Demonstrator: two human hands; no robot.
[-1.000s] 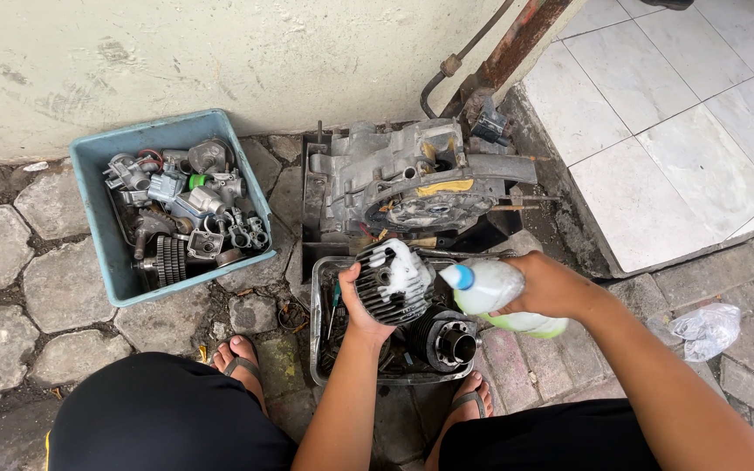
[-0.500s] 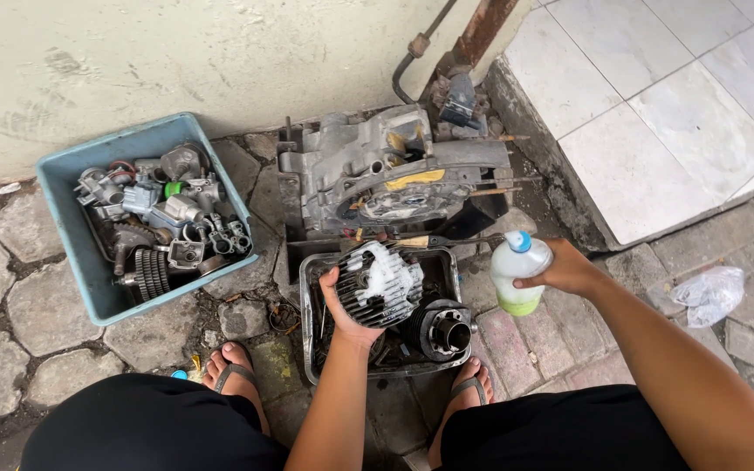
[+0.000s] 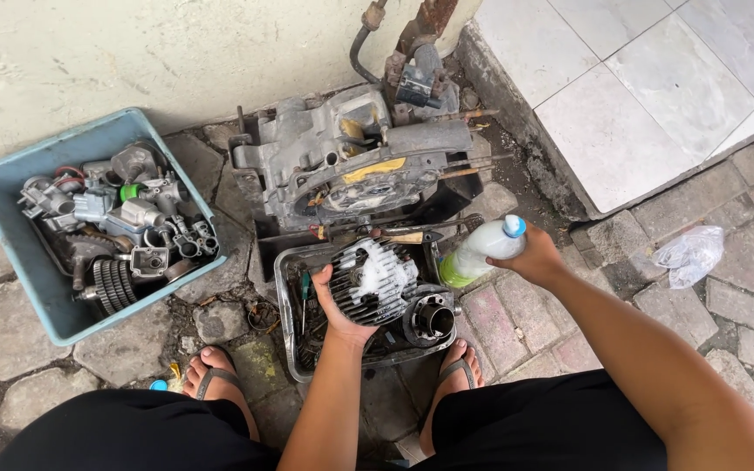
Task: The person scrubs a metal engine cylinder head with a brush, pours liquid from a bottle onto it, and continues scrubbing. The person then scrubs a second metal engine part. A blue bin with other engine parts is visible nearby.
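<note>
One finned cylinder head topped with white foam, over one metal tray, left hand cupped under it at 6 o'clock, one bottle gripped by right hand at 3 o'clock, one blue tub of parts at 9 o'clock

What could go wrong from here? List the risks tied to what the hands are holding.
1. The left hand grips the finned cylinder head from below while white foam covers its top; soapy metal may slip and drop onto the cylinder in the metal tray.
2. The right hand holds the soap bottle tilted over the tray's edge; liquid could spill onto the paving.
3. Feet in open sandals sit right beside the tray, exposed to falling parts.
</note>
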